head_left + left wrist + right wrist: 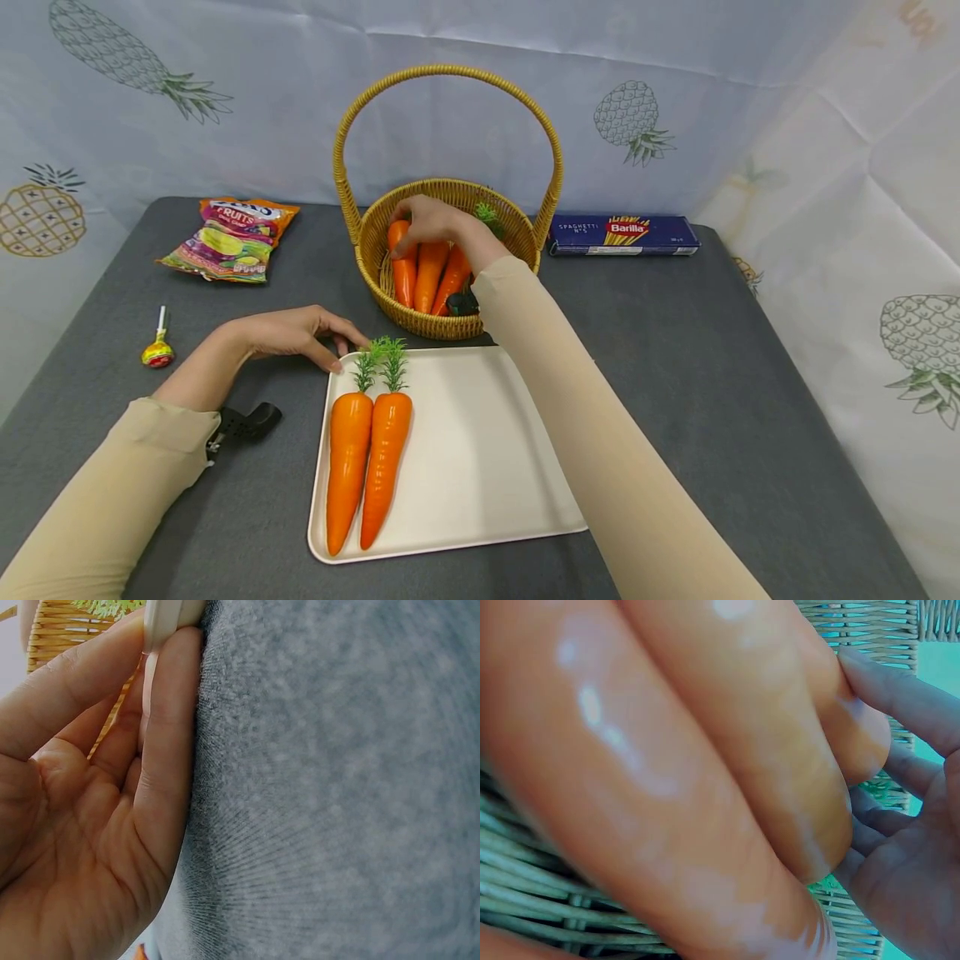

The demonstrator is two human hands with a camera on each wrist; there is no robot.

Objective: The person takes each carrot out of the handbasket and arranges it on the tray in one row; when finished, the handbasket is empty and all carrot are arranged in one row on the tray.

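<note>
Seemingly, we are at picking out a carrot: our right hand grips the leftmost carrot inside the wicker basket, while our left hand pinches a corner of the cream tray. The next move probably calls for lifting clear, then laying it beside the two leafy-topped carrots.

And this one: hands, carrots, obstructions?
Left hand pinching tray corner. Right hand gripping leftmost carrot in basket. Two carrots on tray. Other carrots close alongside.
</note>
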